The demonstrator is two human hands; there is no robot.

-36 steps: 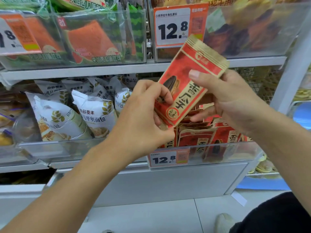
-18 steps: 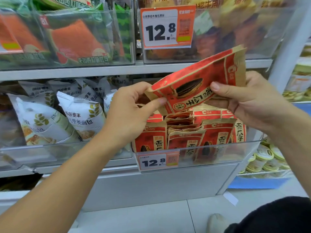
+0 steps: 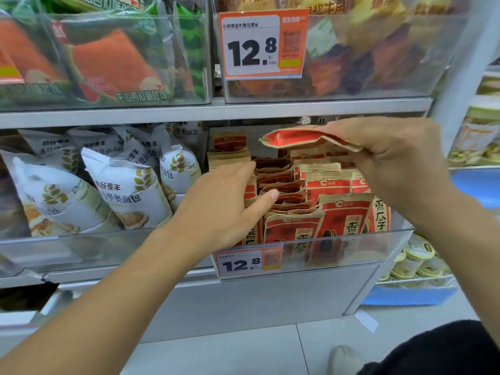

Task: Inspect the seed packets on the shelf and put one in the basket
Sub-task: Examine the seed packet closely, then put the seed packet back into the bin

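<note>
The right hand point(image 3: 392, 158) alone now pinches the seed packet point(image 3: 303, 138), turned nearly edge-on, above the bin's stacked packets point(image 3: 319, 209). The left hand point(image 3: 227, 209) has let go and dropped below-left of that grip, fingers straight and spread, reaching among the stacked packets.

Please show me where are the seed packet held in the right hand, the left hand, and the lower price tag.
held seed packet point(image 3: 300, 138): head view, on its red face near the free end.
left hand point(image 3: 227, 209): head view, on the back of the hand.
lower price tag point(image 3: 247, 263): head view, on the printed number.
</note>
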